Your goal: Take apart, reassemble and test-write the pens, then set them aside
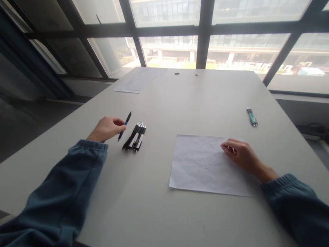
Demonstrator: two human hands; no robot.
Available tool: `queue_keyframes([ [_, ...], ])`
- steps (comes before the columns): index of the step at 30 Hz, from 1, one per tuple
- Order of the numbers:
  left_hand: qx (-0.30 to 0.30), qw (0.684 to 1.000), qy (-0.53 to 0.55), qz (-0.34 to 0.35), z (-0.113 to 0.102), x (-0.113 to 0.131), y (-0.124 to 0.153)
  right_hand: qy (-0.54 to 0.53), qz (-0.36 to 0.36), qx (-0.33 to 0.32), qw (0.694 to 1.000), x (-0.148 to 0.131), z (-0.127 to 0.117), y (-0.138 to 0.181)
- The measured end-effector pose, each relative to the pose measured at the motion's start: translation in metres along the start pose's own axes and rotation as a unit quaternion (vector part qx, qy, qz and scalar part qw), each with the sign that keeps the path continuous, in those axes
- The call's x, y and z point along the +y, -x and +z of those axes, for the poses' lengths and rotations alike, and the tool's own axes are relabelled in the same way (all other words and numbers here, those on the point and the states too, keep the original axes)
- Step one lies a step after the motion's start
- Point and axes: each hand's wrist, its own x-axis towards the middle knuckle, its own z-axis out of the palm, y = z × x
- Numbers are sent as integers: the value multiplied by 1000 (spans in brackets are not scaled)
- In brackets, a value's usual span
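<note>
My left hand [106, 128] is closed in a pinch on a blue pen [125, 126], held just above the grey table [146, 203]. Right beside it lies a tight row of several black pens [135, 137] with white ends. My right hand [242, 155] rests on the right part of a white sheet of paper [204, 164], fingers curled and pressing on the sheet; nothing shows in them. Both arms wear dark blue sleeves.
A green and black marker [252, 117] lies alone at the far right of the table. More white sheets [136, 81] lie at the far left corner near the window. Two small round holes [177, 73] sit at the table's far edge.
</note>
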Motion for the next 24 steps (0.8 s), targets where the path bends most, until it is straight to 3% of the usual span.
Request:
queue_keyframes([
  [3,-16,984,175,35,12,27,20,1,-2,15,1000,-6,-3,-1],
  [8,-144,918,347,126,52,90,64,-13,24,56,998,-33,-3,-4],
  [11,-209,878,402,152,81,126,85,-74,74,78,991,-53,3,-6],
  [14,-224,841,467,160,109,155,99,-180,152,92,967,-66,11,-6],
  [17,-218,820,497,180,132,172,111,-304,188,92,930,-69,18,-6],
  [20,-232,800,523,181,146,177,118,-364,215,146,895,-67,21,-6],
  [24,-244,800,520,175,152,175,123,-380,220,170,882,-66,21,-6],
])
